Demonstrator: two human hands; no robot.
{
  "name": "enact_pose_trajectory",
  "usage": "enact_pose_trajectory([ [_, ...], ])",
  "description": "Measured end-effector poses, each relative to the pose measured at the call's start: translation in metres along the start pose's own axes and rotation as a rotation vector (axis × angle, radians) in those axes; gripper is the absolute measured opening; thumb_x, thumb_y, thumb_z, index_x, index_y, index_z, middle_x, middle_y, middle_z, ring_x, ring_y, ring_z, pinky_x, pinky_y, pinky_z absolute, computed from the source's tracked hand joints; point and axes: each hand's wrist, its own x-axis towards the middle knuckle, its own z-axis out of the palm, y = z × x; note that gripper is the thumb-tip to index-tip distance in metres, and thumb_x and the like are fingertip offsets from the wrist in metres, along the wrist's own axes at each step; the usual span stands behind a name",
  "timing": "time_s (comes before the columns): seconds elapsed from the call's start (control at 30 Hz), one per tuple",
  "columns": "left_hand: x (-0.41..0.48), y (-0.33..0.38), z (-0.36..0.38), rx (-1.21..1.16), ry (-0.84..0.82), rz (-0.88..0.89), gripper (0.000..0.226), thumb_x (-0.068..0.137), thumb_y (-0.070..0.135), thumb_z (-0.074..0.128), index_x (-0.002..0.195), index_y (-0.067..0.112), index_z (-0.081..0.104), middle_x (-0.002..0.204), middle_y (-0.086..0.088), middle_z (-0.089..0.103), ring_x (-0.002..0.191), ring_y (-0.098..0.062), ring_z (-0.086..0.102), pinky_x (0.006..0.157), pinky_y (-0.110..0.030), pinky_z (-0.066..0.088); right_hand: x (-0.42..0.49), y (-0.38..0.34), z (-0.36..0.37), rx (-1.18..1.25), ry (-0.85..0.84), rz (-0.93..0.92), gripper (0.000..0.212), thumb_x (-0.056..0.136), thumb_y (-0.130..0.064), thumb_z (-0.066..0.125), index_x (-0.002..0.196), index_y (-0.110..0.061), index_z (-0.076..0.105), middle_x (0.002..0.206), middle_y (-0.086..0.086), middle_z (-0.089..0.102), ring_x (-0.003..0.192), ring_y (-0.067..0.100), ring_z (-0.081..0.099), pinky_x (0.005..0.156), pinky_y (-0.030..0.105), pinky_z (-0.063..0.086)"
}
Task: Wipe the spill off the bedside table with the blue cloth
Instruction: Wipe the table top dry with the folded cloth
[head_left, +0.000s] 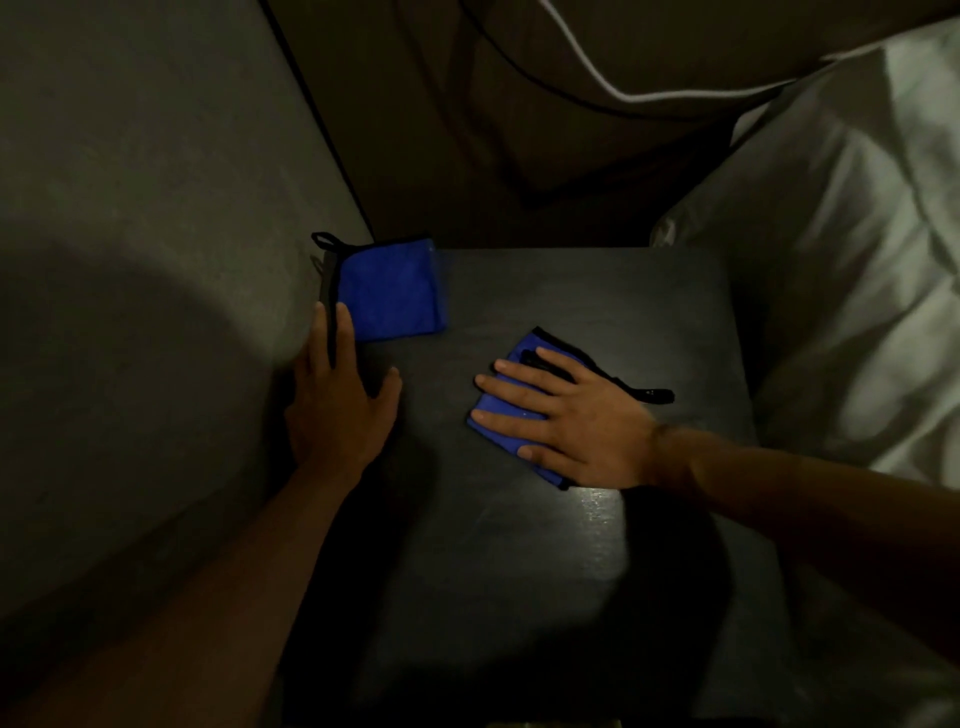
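A dark bedside table (545, 561) fills the middle of the view. My right hand (576, 421) lies flat, fingers spread, pressing a folded blue cloth (493, 410) with black trim onto the tabletop. A wet sheen (597, 509) glints on the wood just below that hand. My left hand (337, 395) rests on the table's left edge, fingers apart, its fingertips touching a second folded blue cloth (389, 296) at the back left corner.
A grey wall (156, 260) runs along the table's left side. White bedding (841, 260) lies right of the table. A brown headboard or pillow (519, 130) with a white cord stands behind it.
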Motion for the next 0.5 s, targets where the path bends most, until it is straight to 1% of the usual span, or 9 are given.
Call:
enact_pose_trajectory([
  [0.17, 0.001, 0.0, -0.001, 0.008, 0.0, 0.014, 0.088, 0.087, 0.051, 0.053, 0.152, 0.035, -0.004, 0.163, 0.001, -0.005, 0.144, -0.033, 0.018, 0.1, -0.059, 0.039, -0.032, 0.02, 0.002, -0.021, 0.007, 0.103, 0.058, 0.107, -0.052, 0.017, 0.161, -0.038, 0.0, 0.17, -0.001, 0.0, 0.157, 0.022, -0.006, 0.125, 0.053, 0.001],
  [0.37, 0.001, -0.002, -0.001, -0.008, 0.014, 0.035, 0.087, 0.087, 0.047, 0.055, 0.153, 0.03, 0.001, 0.163, -0.003, -0.001, 0.145, -0.031, 0.017, 0.102, -0.056, 0.038, -0.078, 0.029, 0.013, -0.02, 0.04, 0.328, 0.058, 0.107, -0.051, 0.015, 0.162, -0.035, 0.007, 0.17, 0.001, 0.006, 0.157, 0.022, -0.001, 0.124, 0.054, 0.007],
  [0.5, 0.003, 0.0, -0.003, -0.02, -0.002, 0.017, 0.086, 0.089, 0.042, 0.058, 0.154, 0.027, 0.004, 0.163, -0.006, 0.001, 0.144, -0.034, 0.019, 0.104, -0.056, 0.036, -0.101, 0.027, 0.022, 0.013, 0.059, 0.447, 0.058, 0.107, -0.052, 0.011, 0.162, -0.032, 0.012, 0.17, 0.002, 0.009, 0.157, 0.023, 0.003, 0.124, 0.054, 0.008],
])
